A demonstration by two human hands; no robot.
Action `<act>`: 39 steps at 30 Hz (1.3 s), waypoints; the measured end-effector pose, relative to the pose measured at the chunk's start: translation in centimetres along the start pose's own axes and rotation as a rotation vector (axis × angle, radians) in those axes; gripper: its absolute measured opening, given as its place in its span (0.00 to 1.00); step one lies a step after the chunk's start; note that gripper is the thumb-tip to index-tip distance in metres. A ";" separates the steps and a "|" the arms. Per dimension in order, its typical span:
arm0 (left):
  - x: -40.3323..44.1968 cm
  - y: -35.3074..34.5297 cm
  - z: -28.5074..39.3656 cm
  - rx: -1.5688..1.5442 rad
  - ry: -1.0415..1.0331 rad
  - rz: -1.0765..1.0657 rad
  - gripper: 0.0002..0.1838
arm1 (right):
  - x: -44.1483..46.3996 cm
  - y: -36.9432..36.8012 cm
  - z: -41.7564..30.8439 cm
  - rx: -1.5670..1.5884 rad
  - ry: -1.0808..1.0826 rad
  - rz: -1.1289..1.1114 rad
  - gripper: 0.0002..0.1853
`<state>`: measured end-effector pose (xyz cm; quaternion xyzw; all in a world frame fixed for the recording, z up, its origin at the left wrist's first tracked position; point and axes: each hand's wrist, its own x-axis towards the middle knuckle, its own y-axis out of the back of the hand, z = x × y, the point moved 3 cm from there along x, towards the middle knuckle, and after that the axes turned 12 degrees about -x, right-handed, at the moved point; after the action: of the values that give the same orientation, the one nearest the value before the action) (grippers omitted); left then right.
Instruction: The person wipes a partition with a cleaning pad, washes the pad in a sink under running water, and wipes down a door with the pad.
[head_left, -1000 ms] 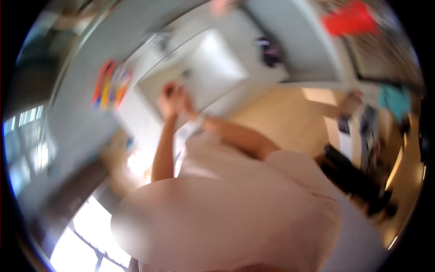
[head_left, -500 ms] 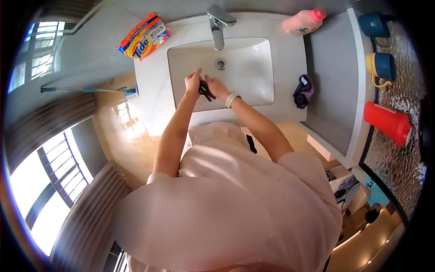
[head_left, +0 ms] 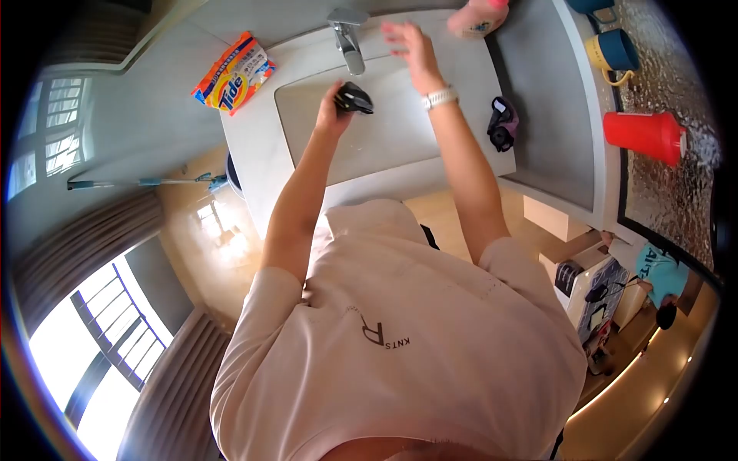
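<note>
My left hand is closed around a small black object over the left part of the white sink basin. What the object is cannot be made out. Just right of the chrome faucet, my right hand is raised with its fingers spread and holds nothing. A pale watch sits on my right wrist. The basin's drain does not show.
An orange Tide bag lies at the counter's left. A pink bottle is at the back right, above a black and purple item. Farther right are mugs, a red cup and a person in teal.
My hands have moved apart. My right hand has let go of the black object and moved up beside the faucet, its fingers opened. My left hand keeps the object, now higher. The view has shifted.
</note>
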<state>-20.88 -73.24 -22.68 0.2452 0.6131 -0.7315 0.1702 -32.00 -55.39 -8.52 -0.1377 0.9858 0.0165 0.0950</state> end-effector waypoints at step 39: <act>2.1 -4.7 -1.2 1.344 -0.722 0.118 0.20 | -0.7 -8.3 16.0 0.617 -0.399 -0.148 0.20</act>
<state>-25.00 -71.06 -20.14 0.0744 -0.0714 -0.9716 0.2130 -26.11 -62.28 -24.17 -0.1677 0.8940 -0.2616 0.3229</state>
